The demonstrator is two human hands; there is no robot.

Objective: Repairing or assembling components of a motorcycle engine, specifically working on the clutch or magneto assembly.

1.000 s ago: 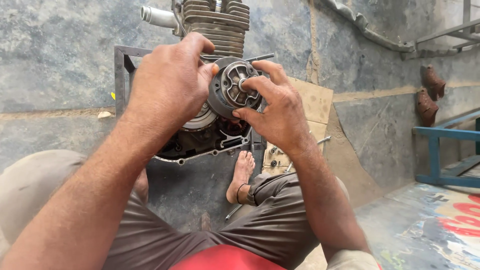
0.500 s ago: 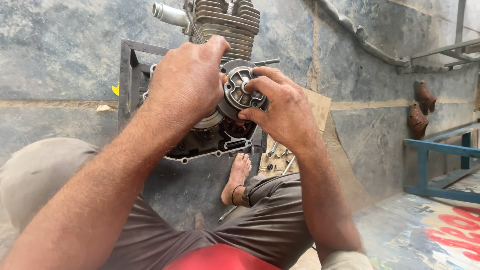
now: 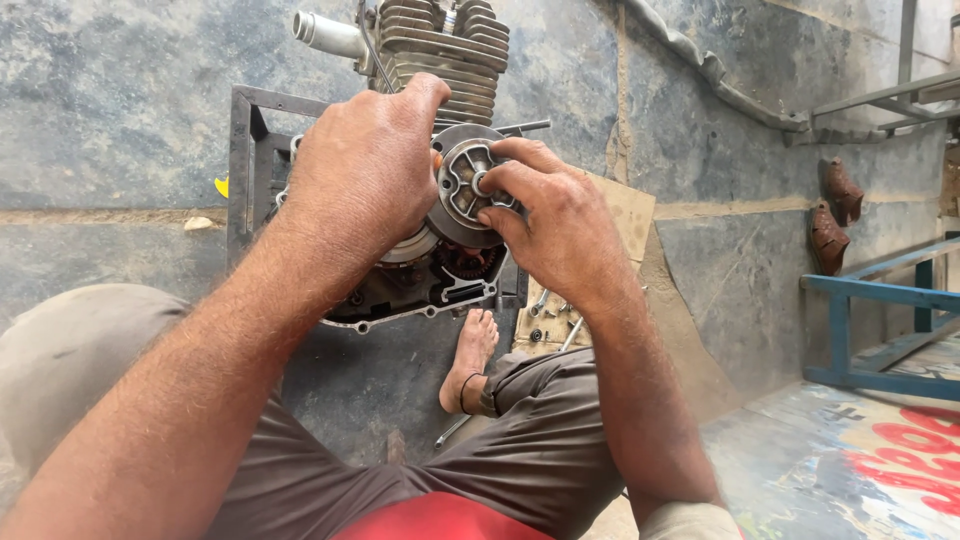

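Head view: left hand (image 3: pixel 365 175), knuckles up, wraps the round clutch hub (image 3: pixel 462 185) at twelve o'clock on the engine (image 3: pixel 420 270); right hand (image 3: pixel 560 225) fingers (image 3: pixel 500 182) pinch its centre.

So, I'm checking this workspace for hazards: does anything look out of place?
Yes: a bare foot rests on the floor right beside the open grey metal engine, with loose metal tools scattered on brown cardboard next to it.
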